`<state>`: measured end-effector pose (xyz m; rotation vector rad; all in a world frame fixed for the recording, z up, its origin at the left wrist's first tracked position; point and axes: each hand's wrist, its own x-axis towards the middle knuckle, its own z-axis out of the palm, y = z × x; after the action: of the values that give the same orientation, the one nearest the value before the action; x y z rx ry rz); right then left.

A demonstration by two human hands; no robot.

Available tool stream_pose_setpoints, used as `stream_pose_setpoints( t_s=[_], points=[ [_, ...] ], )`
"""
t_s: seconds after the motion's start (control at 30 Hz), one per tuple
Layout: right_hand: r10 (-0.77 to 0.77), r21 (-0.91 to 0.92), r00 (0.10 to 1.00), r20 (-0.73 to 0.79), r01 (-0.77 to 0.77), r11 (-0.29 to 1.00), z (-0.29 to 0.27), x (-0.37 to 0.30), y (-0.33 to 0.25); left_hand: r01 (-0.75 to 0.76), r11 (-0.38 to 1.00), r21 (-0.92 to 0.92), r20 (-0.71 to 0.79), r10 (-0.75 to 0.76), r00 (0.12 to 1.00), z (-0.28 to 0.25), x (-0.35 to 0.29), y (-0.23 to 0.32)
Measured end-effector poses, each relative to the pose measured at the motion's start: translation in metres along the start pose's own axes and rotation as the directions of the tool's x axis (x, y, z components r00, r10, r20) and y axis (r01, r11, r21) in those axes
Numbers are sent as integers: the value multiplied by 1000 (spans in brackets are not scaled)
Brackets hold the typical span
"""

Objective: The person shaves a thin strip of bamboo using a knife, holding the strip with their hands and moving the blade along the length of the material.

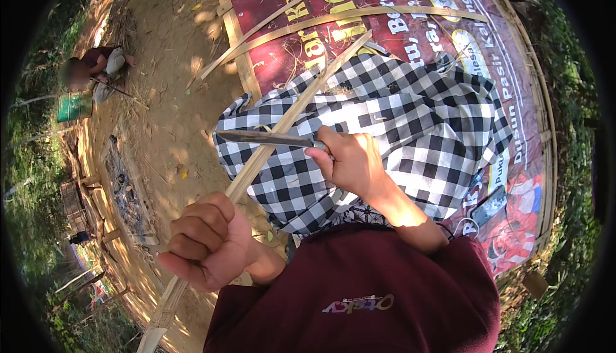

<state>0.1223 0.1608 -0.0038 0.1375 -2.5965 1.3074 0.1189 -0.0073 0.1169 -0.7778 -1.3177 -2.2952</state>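
A long pale strip of split bamboo (256,167) runs slantwise from the lower left up across my lap. Closed in a fist around its lower part is my left hand (204,241). My right hand (351,162) grips the handle of a knife (263,137), thumb along the handle. The knife's blade points left and lies across the bamboo, above my left fist. A thin curl of shaving shows by the blade. Under the strip, a black-and-white checked cloth (410,116) covers my lap, with some shavings on it.
A dark red printed banner (269,39) lies under the cloth on a bamboo-edged platform. Two thin bamboo strips (359,14) rest on it. At right is a phone (489,205). Another person (106,71) sits on the ground at far left, near a green box (75,107).
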Motion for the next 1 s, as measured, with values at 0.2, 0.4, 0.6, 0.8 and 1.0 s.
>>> stream_pose_setpoints(
  t_s=[0.2,0.4,0.6,0.8,1.0],
  points=[
    [173,-147,984,-50,-178,973,3,10,48,32,999,40,87,-35,996,-1,-5,2],
    [84,150,993,-88,-71,986,-3,-6,12,5,994,-107,39,-1,999,-8,4,-3],
    [-135,282,988,82,107,953,-5,-3,-50,-58,998,-12,11,58,998,0,-3,-4],
    [249,-223,966,74,-228,948,-7,37,-8,-34,999,-10,-41,34,999,-2,-3,-1],
    [236,-85,972,8,-235,968,3,26,44,11,999,-47,-13,-12,1000,-4,-5,-1]
  ],
)
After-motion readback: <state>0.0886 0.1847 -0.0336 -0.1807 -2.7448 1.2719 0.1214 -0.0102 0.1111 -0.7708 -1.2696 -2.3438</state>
